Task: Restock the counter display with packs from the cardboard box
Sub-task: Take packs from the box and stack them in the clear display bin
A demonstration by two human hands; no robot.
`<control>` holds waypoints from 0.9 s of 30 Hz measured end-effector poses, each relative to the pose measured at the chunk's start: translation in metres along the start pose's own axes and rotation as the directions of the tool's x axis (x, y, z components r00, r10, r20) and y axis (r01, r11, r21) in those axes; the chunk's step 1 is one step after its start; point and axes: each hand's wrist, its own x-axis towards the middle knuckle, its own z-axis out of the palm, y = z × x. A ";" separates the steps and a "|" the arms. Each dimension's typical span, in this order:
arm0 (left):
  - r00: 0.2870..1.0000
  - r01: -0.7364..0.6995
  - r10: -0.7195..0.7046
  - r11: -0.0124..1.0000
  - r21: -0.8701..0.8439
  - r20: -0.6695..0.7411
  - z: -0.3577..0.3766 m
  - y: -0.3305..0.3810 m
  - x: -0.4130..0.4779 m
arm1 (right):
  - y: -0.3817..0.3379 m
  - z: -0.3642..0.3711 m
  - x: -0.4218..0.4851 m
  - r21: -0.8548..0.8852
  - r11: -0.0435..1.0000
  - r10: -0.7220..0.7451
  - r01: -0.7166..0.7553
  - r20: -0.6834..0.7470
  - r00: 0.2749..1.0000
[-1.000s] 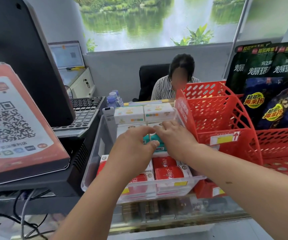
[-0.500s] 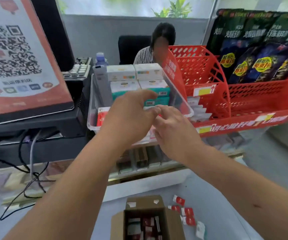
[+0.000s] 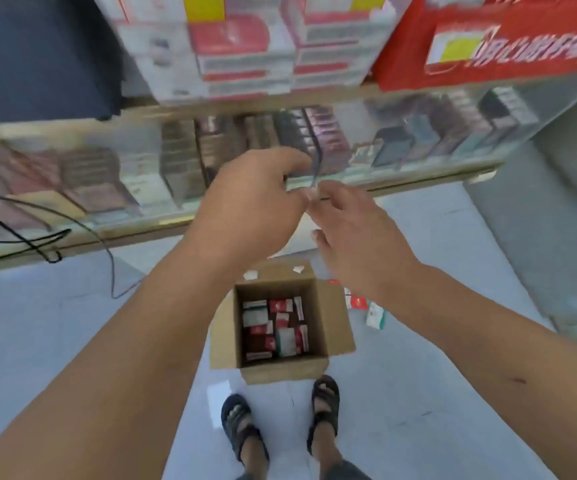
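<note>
Cardboard box [image 3: 335,327] sits open on the grey floor, lower centre of frame, just above the person's sandalled feet [image 3: 236,424]. Red & white packs [image 3: 273,327] lie jumbled inside, and a few loose packs [image 3: 375,315] are on the floor just right of the box. Both hands hover mid-frame, in front of the glass counter [image 3: 107,174]. Left hand [image 3: 252,206]: fingers curled, tips meeting the right hand's. Too blurred, can't tell if anything's pinched. Right hand [image 3: 356,240]: fingers loosely spread, thumb apart, index tip touching the left's. Counter display [image 3: 245,57] at top centre, blurred. Red basket [image 3: 487,39] top right. Black cables [image 3: 37,237] at left edge.
</note>
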 end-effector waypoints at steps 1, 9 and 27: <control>1.000 0.024 -0.024 1.000 0.011 0.010 0.014 -0.012 0.001 | 0.004 0.017 -0.003 0.003 1.000 0.001 -0.001 0.021 1.000; 0.979 0.164 -0.167 0.986 0.035 0.117 0.136 -0.128 0.011 | 0.033 0.181 -0.032 -0.001 1.000 0.006 -0.006 0.260 0.966; 0.802 0.488 -0.478 0.870 0.068 0.359 0.400 -0.399 0.008 | 0.054 0.588 -0.086 -0.065 0.969 -0.041 0.237 0.908 0.417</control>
